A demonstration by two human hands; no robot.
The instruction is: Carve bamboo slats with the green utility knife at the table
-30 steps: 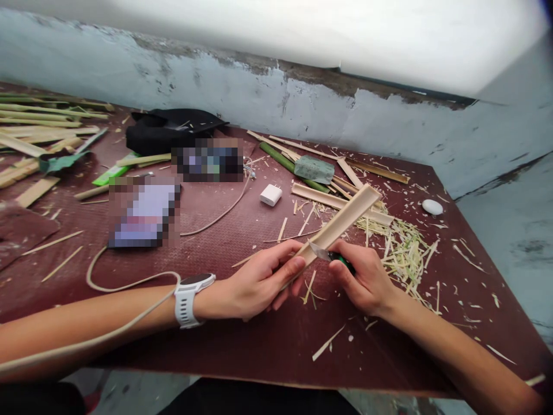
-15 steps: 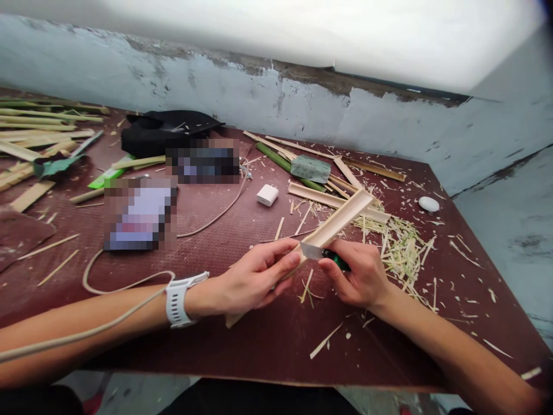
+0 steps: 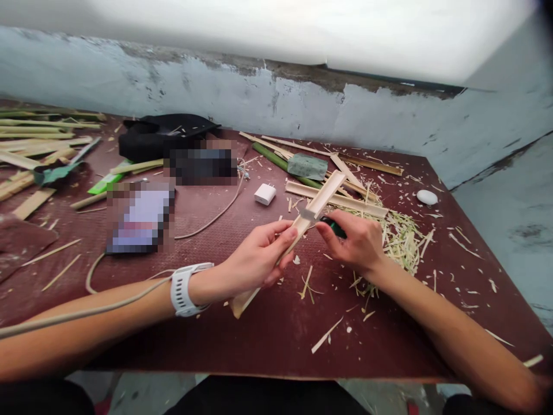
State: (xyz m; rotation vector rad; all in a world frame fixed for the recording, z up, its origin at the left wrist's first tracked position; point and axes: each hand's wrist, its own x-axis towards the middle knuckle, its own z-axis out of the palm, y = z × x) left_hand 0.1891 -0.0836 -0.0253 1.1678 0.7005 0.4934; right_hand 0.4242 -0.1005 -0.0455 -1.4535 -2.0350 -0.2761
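Red table bears shavings; left hand grasps bamboo strip, right hand grips knife, apparently scraping; next stroke calls for steady support.

The charger is of smooth plastic. Beside it, the strip looks like matt bamboo and the blade like metal; left of it, the black cloth is matt; behind it, the wall looks rough.
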